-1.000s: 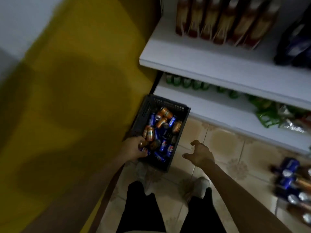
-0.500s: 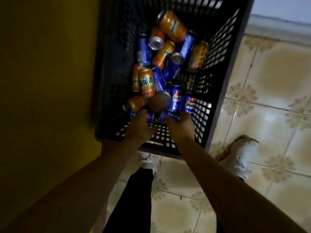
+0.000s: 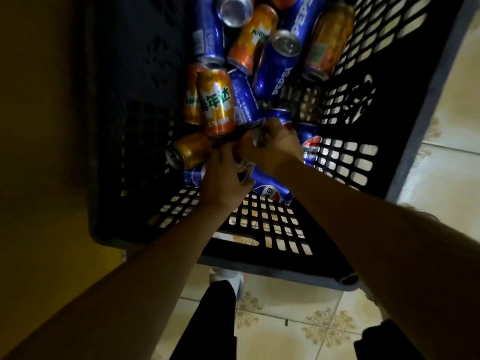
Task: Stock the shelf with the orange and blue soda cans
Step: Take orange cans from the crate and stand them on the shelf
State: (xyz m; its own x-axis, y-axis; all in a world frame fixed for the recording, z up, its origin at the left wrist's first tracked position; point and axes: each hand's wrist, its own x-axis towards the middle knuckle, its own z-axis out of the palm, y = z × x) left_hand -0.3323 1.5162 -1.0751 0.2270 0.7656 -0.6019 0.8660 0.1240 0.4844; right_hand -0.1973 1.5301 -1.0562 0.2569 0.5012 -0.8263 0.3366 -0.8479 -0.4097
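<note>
A black perforated plastic crate (image 3: 405, 141) stands on the floor and holds several orange and blue soda cans lying loose. An orange can (image 3: 217, 102) and a blue can (image 3: 275, 66) lie in the pile's middle. Both my hands reach down into the crate's near end and meet over one dim can (image 3: 255, 137). My right hand (image 3: 275, 149) curls round it from the right. My left hand (image 3: 223, 175) grips its near left side, fingers curled. Most of that can is hidden and its colour is unclear. No shelf is in view.
A yellow wall (image 3: 44, 152) runs close along the crate's left side. Patterned beige floor tiles (image 3: 298, 320) lie in front of and to the right of the crate. My black trouser legs and a pale shoe (image 3: 228, 279) are just below the crate's near edge.
The camera has dropped from the shelves to right over the crate. My right hand moved from above the floor into the crate, and both hands have closed in on one can.
</note>
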